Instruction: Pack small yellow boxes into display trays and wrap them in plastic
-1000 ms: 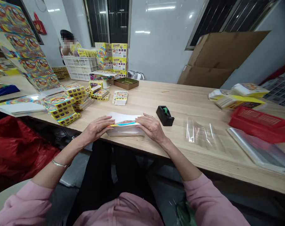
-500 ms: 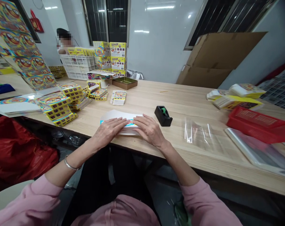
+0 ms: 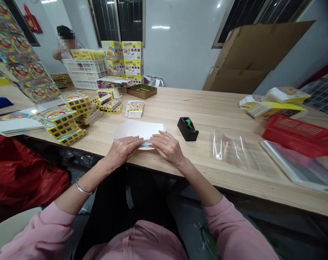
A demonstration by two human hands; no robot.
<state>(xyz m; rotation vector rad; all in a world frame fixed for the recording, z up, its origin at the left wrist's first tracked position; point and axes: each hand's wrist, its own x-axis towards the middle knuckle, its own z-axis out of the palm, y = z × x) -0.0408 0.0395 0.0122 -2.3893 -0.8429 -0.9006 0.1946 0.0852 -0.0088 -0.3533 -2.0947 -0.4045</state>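
Observation:
A printed card sheet (image 3: 141, 128), white inside with a blue printed strip, lies on the table before me. Its near part is folded up under my fingers. My left hand (image 3: 124, 147) rests on the left of the fold, fingers stretched out side by side and pressing down. On the right of the same fold lies my right hand (image 3: 168, 146), its fingers also straight and flat, the fingertips close to those of the left. Both thumbs are mostly hidden. A black tape dispenser (image 3: 188, 129) with a green core stands to the right of the card.
Small yellow boxes (image 3: 59, 124) are stacked on the left, near white card sheets (image 3: 17, 124). Flat cards (image 3: 135, 109) and a brown tray (image 3: 142, 91) lie beyond. Clear plastic film (image 3: 229, 146) and a red basket (image 3: 299, 133) are on the right. A person (image 3: 67, 41) is behind a white crate (image 3: 85, 72).
My hands have rolled the near edge slightly away from me, so less of the coloured print shows between them. The view has shifted a little.

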